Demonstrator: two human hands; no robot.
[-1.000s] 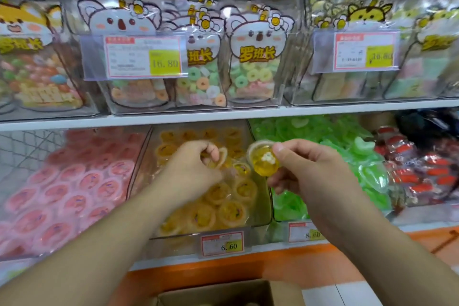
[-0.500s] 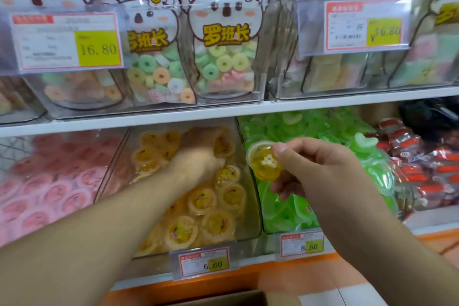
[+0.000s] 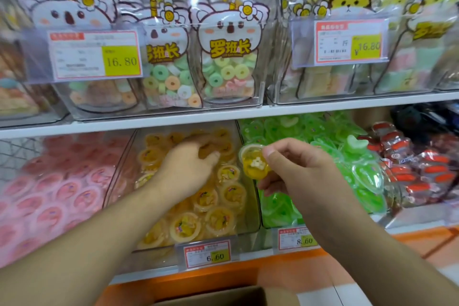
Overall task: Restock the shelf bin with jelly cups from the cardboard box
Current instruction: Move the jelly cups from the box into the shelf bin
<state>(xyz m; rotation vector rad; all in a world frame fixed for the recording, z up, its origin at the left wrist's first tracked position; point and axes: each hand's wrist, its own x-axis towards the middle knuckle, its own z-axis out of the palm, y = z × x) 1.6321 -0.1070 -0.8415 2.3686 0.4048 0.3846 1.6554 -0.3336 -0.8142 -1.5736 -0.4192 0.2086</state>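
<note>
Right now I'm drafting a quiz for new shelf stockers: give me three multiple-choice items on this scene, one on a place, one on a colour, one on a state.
1. Where is the left hand?
A. Inside the cardboard box
B. Reaching into the bin of yellow jelly cups
C. On the upper shelf

2. What colour are the jelly cups in the bin right of the yellow ones?
A. Green
B. Blue
C. White

3. What is the right hand doing?
A. Hanging with nothing in it
B. Pressing flat on a price tag
C. Pinching one yellow jelly cup

Answers:
1 B, the hand is over the cups inside the yellow bin.
2 A, the green jelly cups fill the neighbouring bin.
3 C, its fingers hold the yellow jelly cup in front of the bins.
</note>
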